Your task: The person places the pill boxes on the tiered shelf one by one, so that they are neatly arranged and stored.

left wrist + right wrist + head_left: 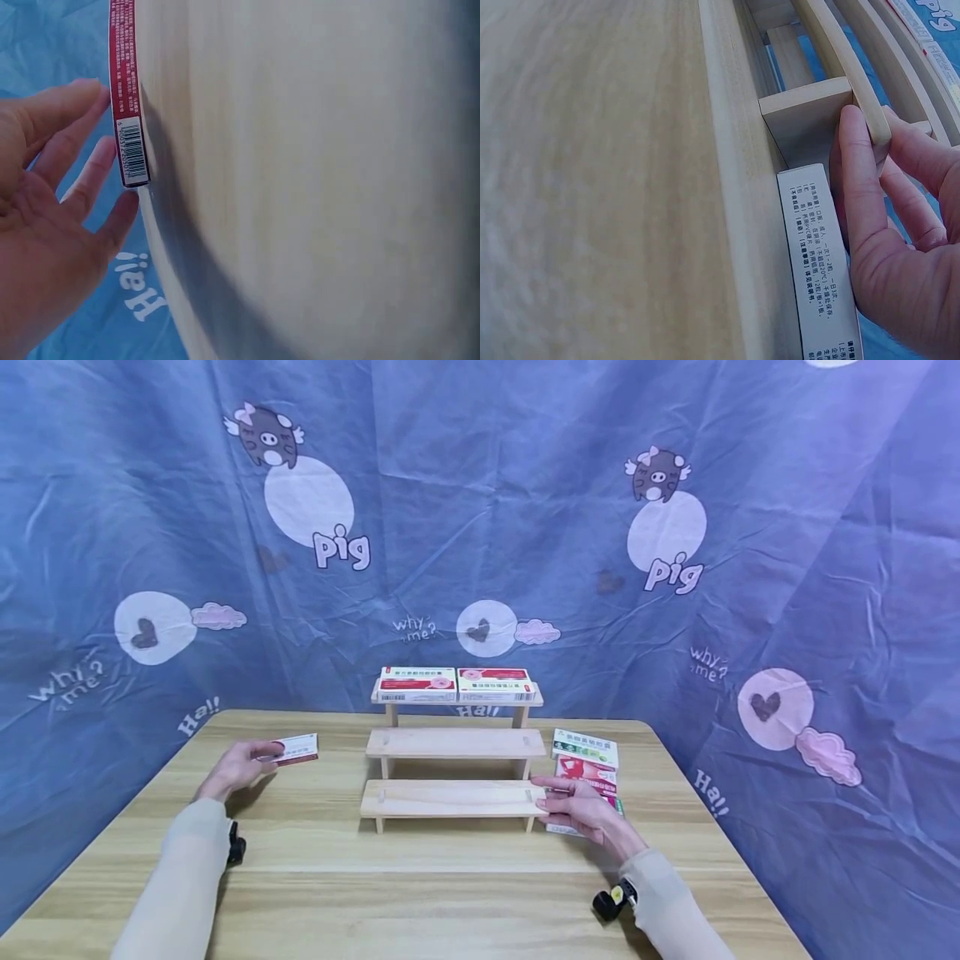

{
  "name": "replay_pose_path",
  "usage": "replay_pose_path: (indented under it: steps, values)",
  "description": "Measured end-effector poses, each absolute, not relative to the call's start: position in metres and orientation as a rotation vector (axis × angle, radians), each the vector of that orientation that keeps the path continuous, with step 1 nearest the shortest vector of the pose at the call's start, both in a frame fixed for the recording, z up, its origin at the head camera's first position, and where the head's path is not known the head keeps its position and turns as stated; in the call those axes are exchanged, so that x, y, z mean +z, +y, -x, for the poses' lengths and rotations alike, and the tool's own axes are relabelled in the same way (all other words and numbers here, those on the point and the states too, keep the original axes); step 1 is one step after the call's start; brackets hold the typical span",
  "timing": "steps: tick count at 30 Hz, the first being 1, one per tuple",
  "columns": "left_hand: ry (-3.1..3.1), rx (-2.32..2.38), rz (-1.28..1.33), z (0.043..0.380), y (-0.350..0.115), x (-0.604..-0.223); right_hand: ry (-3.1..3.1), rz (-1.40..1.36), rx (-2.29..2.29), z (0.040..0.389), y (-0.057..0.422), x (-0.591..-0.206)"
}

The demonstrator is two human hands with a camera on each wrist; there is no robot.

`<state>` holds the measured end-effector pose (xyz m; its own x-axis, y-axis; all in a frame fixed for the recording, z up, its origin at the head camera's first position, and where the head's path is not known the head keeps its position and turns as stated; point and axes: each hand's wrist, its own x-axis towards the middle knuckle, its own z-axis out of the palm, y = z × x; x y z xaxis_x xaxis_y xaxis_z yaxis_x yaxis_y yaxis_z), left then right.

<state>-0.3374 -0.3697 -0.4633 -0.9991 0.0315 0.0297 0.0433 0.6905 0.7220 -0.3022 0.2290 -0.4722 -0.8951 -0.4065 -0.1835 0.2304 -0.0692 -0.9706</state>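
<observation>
At the left of the table, my left hand (242, 767) touches the near end of a white-and-red medicine box (297, 749), its fingers spread loosely. The left wrist view shows the box's red side with a barcode (133, 152); the fingertips lie along its edge. My right hand (583, 810) pinches the right end of the lowest step of a three-tier wooden display rack (453, 798), thumb and fingers around the board end (876, 124). Below that hand, a white medicine box (821, 255) stands beside the rack's leg; other boxes there are partly hidden.
Two red-and-white medicine boxes (417, 683) lie side by side on the top tier. Right of the rack, a green-and-white box (585, 747) and a red box (588, 772) lie in a row. A blue printed curtain (480, 527) hangs behind the wooden table (345, 893).
</observation>
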Motion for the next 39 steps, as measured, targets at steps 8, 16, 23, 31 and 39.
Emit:
replay_pose_path:
  steps: [8,16,23,31,39]
  values:
    - [-2.837,-1.289,-0.018,0.340,-0.371,-0.463,1.795,0.165,-2.016,0.300,0.229,-0.471]
    - [-2.858,-1.299,0.010,0.346,-0.375,-0.467,1.804,0.156,-2.013,0.301,0.227,-0.472]
    - [-2.884,-1.293,0.018,0.344,-0.373,-0.467,1.802,0.176,-2.014,0.302,0.228,-0.474]
    - [-2.938,-1.204,0.166,0.341,-0.367,-0.466,1.797,0.187,-2.017,0.300,0.230,-0.476]
    - [-2.958,-1.221,0.172,0.340,-0.360,-0.466,1.797,0.171,-2.015,0.302,0.229,-0.474]
